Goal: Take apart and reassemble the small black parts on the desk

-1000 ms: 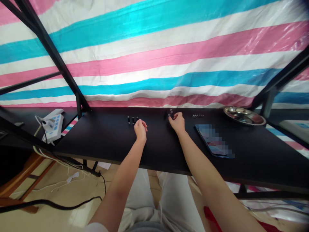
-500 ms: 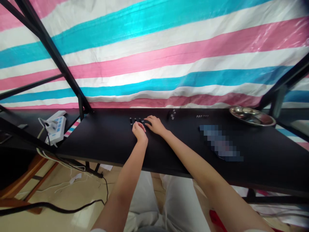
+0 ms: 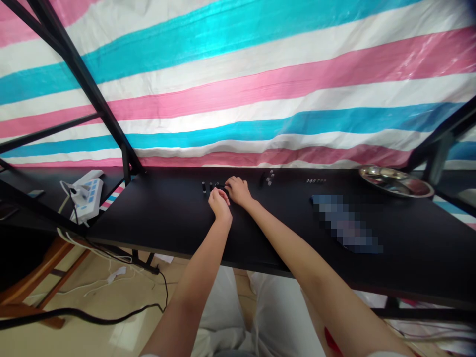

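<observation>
A row of small black upright cylinders [image 3: 207,187] stands on the black table [image 3: 171,218]. My left hand [image 3: 219,202] rests just right of that row, its fingers curled in a loose fist. My right hand [image 3: 238,191] lies right beside it, fingers closed over the right end of the row; what they pinch is hidden. A second small cluster of dark pieces [image 3: 269,177] stands farther right, and a short line of tiny parts [image 3: 316,181] lies beyond it.
A blurred flat device [image 3: 345,225] lies on the table's right half, and a metal dish [image 3: 396,181] sits at the far right. A white power strip [image 3: 85,194] with cables is at the left. Black frame bars and a striped tarp stand behind.
My right hand moved left from the cluster of dark pieces to the row of cylinders beside my left hand. The view drifted slightly to the left.
</observation>
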{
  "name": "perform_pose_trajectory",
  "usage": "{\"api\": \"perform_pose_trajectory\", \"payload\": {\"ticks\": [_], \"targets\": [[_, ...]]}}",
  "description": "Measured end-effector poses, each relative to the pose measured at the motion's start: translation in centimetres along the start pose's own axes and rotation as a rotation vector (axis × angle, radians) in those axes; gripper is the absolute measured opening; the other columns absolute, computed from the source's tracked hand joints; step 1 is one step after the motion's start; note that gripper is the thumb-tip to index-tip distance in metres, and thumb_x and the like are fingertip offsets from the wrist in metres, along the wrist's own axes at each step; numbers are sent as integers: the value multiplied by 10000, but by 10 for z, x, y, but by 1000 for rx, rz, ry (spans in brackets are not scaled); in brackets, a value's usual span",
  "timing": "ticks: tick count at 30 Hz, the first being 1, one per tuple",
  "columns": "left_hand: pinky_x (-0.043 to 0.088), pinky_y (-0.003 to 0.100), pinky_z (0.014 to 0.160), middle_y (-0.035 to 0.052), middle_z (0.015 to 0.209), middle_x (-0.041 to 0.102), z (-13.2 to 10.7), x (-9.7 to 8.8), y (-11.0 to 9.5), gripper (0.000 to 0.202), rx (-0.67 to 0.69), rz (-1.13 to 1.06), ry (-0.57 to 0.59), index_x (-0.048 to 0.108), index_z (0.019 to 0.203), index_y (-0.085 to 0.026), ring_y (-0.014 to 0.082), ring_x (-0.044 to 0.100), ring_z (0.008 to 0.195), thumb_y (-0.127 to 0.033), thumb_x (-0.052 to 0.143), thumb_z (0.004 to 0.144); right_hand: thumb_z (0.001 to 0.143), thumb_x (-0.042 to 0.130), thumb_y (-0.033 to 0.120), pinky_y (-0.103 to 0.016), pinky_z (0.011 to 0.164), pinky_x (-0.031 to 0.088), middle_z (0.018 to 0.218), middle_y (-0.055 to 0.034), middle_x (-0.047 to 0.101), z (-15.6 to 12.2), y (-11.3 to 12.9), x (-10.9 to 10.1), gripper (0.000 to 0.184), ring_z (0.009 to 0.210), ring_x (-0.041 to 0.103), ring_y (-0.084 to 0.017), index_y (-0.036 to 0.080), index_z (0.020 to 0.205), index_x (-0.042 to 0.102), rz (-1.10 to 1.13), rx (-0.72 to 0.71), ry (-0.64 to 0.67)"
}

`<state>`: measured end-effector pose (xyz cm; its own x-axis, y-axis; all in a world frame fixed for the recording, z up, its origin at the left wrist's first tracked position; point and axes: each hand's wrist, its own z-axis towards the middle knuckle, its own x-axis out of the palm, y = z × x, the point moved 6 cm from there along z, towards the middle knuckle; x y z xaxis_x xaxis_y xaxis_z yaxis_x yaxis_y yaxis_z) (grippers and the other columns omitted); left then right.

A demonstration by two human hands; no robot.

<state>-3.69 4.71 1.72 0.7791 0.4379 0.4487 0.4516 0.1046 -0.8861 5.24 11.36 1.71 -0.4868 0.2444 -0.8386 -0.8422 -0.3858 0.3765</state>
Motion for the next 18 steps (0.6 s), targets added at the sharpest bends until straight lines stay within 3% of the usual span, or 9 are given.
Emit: {"api": "perform_pose_trajectory", "payload": {"ticks": [6, 11, 18], "targets": [[228, 179, 365, -68, 499, 449, 0, 8, 4, 186, -10, 117, 105, 439, 771, -169, 40, 344, 312, -313, 367, 863, 824, 447, 197, -351, 767, 407, 922, -86, 610, -22, -19, -37, 140, 852, 544, -203, 173, 900, 562, 307, -18, -155], [266, 175, 373, -63, 608, 525, -7, 23, 9, 310, 53, 296, 349, 419, 1077, -181, 37, 402, 335, -387, 462, 848, 828, 436, 238, -325, 723, 445, 873, -67, 610, -51, -29, -64, 164, 772, 565, -176, 183, 936, 545, 440, -32, -214], [351, 177, 418, -41, 684, 536, -10, 30, 11, 289, 197, 422, 507, 503, 1008, -172, 22, 435, 382, -368, 555, 802, 840, 438, 284, -331, 712, 462, 888, -74, 594, -71, -37, -72, 176, 786, 559, -178, 190, 935, 553, 431, -71, -291]]}}
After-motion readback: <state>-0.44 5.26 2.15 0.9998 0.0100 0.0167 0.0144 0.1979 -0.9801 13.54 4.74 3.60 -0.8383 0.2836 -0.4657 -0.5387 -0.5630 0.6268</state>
